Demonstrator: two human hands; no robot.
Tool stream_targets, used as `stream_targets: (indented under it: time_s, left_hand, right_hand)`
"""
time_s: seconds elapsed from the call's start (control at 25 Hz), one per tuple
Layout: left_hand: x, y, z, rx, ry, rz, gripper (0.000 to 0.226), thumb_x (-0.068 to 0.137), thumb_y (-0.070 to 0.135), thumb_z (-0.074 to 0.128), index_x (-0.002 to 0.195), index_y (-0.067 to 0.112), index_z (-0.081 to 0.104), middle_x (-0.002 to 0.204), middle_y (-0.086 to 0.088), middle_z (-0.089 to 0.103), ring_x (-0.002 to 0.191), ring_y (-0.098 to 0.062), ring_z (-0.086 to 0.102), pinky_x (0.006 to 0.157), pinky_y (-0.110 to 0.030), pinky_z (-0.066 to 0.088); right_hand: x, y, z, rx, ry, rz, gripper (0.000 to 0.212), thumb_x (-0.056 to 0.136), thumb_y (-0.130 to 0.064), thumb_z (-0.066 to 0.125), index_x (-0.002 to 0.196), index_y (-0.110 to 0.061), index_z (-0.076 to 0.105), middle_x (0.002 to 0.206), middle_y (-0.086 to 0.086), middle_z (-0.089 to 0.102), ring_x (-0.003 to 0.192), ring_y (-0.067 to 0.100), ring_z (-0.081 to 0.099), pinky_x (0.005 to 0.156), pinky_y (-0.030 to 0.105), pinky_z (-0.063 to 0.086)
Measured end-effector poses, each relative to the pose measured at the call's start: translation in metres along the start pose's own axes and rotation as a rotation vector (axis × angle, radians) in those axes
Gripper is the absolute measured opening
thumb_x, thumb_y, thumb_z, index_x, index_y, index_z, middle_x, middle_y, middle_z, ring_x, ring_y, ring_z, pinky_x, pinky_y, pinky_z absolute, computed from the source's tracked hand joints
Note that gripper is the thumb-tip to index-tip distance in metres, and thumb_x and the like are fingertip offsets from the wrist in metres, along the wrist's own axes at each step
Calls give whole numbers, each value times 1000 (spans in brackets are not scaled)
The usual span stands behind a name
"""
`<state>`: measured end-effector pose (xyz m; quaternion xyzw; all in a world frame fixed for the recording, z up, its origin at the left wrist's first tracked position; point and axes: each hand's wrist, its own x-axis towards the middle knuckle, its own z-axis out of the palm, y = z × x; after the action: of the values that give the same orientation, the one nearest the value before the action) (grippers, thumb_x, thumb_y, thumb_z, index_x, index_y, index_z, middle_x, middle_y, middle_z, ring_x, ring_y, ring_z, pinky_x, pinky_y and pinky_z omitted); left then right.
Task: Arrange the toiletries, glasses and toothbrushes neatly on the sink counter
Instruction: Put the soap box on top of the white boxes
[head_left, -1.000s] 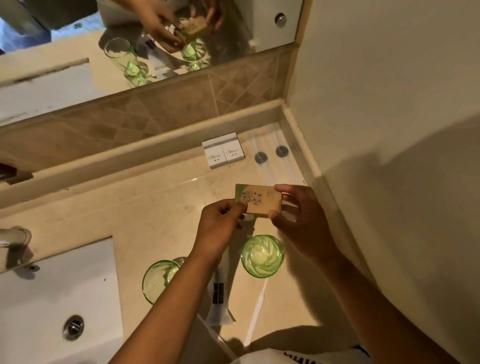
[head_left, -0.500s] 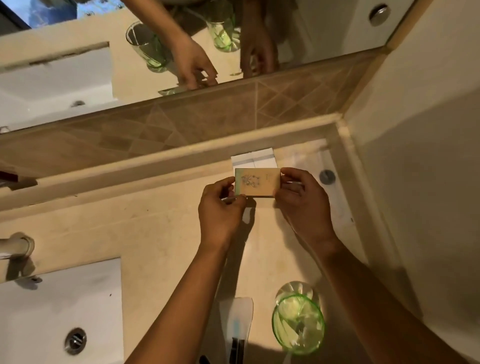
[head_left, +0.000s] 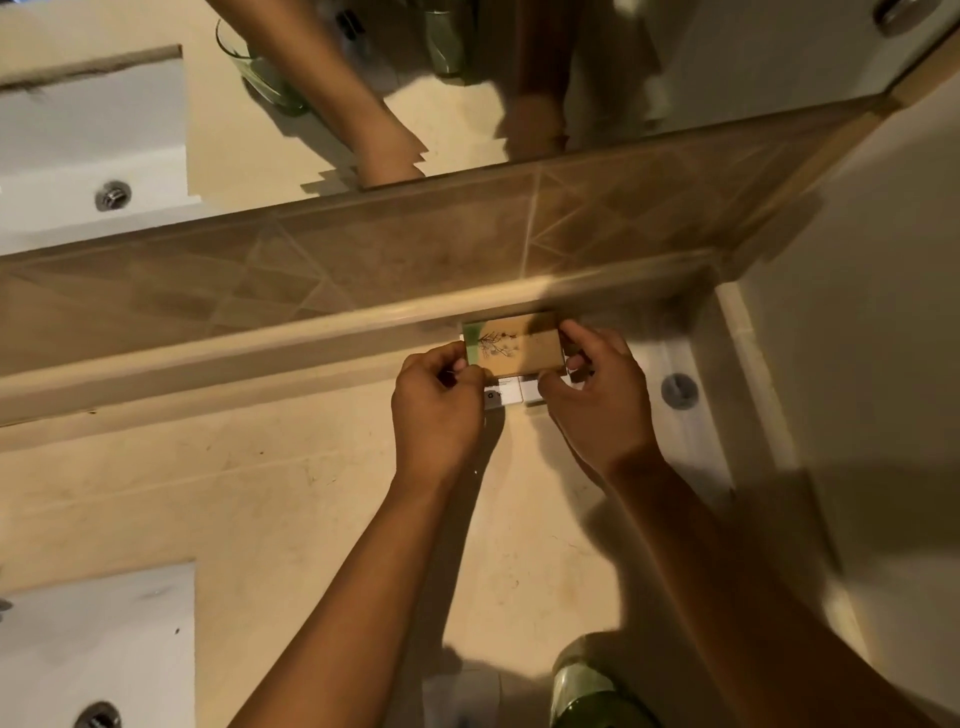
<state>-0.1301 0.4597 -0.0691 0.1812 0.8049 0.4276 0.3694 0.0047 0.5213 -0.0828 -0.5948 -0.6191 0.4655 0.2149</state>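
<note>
A small brown box (head_left: 522, 345) with a green end and a plant drawing sits against the back ledge, over the white boxes (head_left: 511, 391). My left hand (head_left: 436, 410) pinches its left end and my right hand (head_left: 597, 395) pinches its right end. Only the front edge of the white boxes shows below it. A green glass (head_left: 587, 686) stands on the beige counter (head_left: 260, 493) at the bottom, partly behind my right forearm. A toothbrush packet (head_left: 462, 696) lies to its left at the bottom edge.
A white sink basin (head_left: 104, 639) with its drain (head_left: 96, 717) is at the lower left. A round metal cap (head_left: 679, 391) is set in the counter near the right wall (head_left: 857, 364). The mirror (head_left: 311, 78) above the tiled backsplash (head_left: 363, 254) reflects the arms and glasses.
Both hands carried the brown box away from me, from above the counter to the back ledge on top of the white boxes. The view shifted forward, so the glasses dropped toward the bottom.
</note>
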Motion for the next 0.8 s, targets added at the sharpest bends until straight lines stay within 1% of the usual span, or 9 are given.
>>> stream_targets:
  time_s: [0.16, 0.32, 0.36, 0.44, 0.48, 0.52, 0.56, 0.68, 0.8]
  left_hand:
    - [4, -6, 1, 0, -12, -25, 32, 97, 22, 59, 126, 19, 70, 117, 0, 71, 106, -17, 69, 96, -44, 58]
    - [4, -8, -2, -23, -10, -17, 30, 98, 14, 60, 126, 17, 70, 119, 0, 69, 108, -15, 67, 101, -42, 55]
    - [3, -8, -3, -39, -2, -15, 30, 98, 10, 59, 126, 16, 70, 120, 0, 67, 108, -15, 66, 101, -39, 55]
    - [-2, -9, -5, -59, 32, -15, 32, 97, 2, 57, 124, 16, 69, 122, -2, 65, 107, -13, 65, 98, -26, 55]
    - [-5, -10, -7, -77, 45, -24, 34, 97, -1, 55, 123, 17, 68, 123, -4, 65, 108, -11, 64, 95, -20, 54]
    - [-7, -11, -8, -105, 47, -42, 36, 97, -4, 53, 124, 16, 66, 124, -5, 66, 108, -11, 64, 94, -17, 54]
    - [-10, -11, -9, -133, 40, -68, 39, 97, -6, 51, 127, 15, 65, 123, -6, 67, 107, -10, 64, 91, -16, 55]
    - [-14, -10, -10, -190, 15, -121, 43, 96, -13, 48, 127, 12, 64, 117, -6, 68, 97, -6, 64, 74, -6, 54]
    - [-14, -6, -8, -214, -3, -122, 46, 93, -18, 45, 122, 11, 64, 111, -3, 70, 92, -3, 66, 69, -5, 51]
  right_hand:
    - [4, 2, 3, -47, -36, 9, 56, 89, -17, 72, 142, -19, 54, 136, 0, 53, 108, 16, 60, 97, 42, 57]
    - [4, 4, 3, -41, -51, -11, 58, 88, -17, 74, 142, -18, 53, 139, -1, 52, 113, 17, 59, 100, 40, 55]
    - [3, 6, 3, -39, -46, -13, 60, 88, -17, 74, 143, -18, 52, 141, -1, 51, 113, 15, 58, 99, 35, 55]
    - [1, 10, 1, -18, -27, -1, 63, 87, -17, 75, 145, -18, 49, 143, -1, 47, 116, 12, 55, 93, 14, 52]
    - [0, 12, 1, -6, -20, 9, 65, 87, -18, 76, 145, -19, 47, 144, -1, 46, 118, 11, 54, 88, 7, 50]
    - [-2, 14, 2, 7, -23, 25, 66, 87, -19, 75, 146, -20, 46, 144, -1, 47, 121, 12, 53, 86, 5, 49]
    - [-4, 16, 2, 26, -36, 40, 66, 88, -19, 75, 146, -22, 45, 144, -1, 49, 123, 12, 54, 88, 9, 52]
    - [-8, 14, 4, 81, -68, 62, 69, 87, -18, 76, 147, -24, 42, 141, -1, 57, 124, 15, 58, 100, 32, 55]
    - [-10, 7, 4, 123, -72, 63, 73, 87, -14, 75, 150, -21, 39, 141, 0, 59, 123, 16, 60, 100, 32, 55]
